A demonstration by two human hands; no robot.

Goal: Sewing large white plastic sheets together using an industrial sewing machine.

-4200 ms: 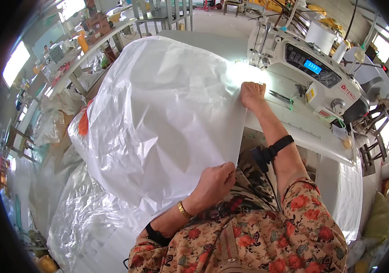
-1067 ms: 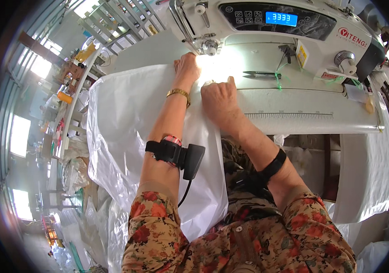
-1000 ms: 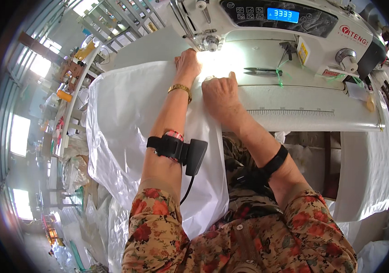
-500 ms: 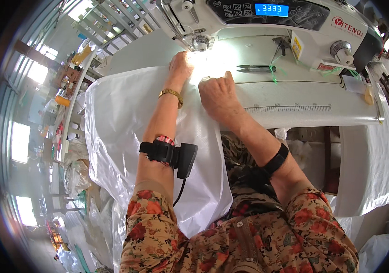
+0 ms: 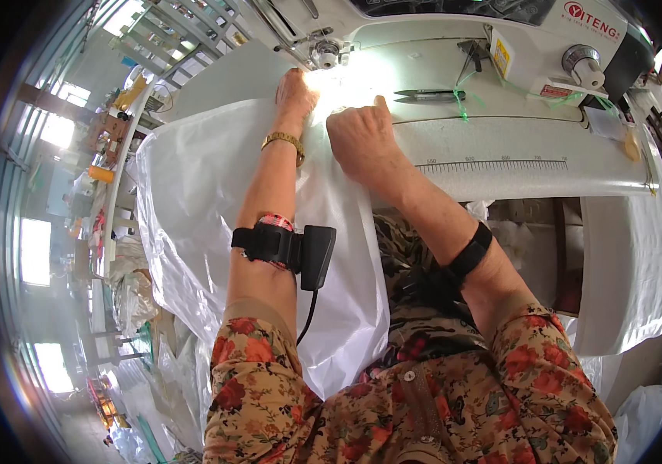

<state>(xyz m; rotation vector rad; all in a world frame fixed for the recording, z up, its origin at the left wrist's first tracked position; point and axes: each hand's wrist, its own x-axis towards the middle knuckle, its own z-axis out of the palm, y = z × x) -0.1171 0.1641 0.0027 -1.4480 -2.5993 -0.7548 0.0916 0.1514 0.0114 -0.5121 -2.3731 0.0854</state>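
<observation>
A large glossy white sheet [image 5: 207, 178] drapes over the front of the sewing machine [image 5: 439, 32] and down to my lap. My left hand [image 5: 297, 99] rests on the sheet's upper part, just left of the lit needle area; glare washes out its fingertips. Close to its right, my right hand [image 5: 362, 139] is curled with the knuckles up, gripping a gathered part of the sheet below the lamp's glow. The sheet's edge near the needle is lost in the bright light.
Dark thread snips [image 5: 429, 96] lie on the machine bed, beside a green thread. A printed ruler scale [image 5: 493, 165] runs along the bed's front edge. More white sheeting [image 5: 632, 271] hangs at the right. A cluttered shelf [image 5: 118, 162] stands at the left.
The whole view has shifted, so the machine and both hands sit higher in the picture. Relative to the needle area, my hands have barely moved.
</observation>
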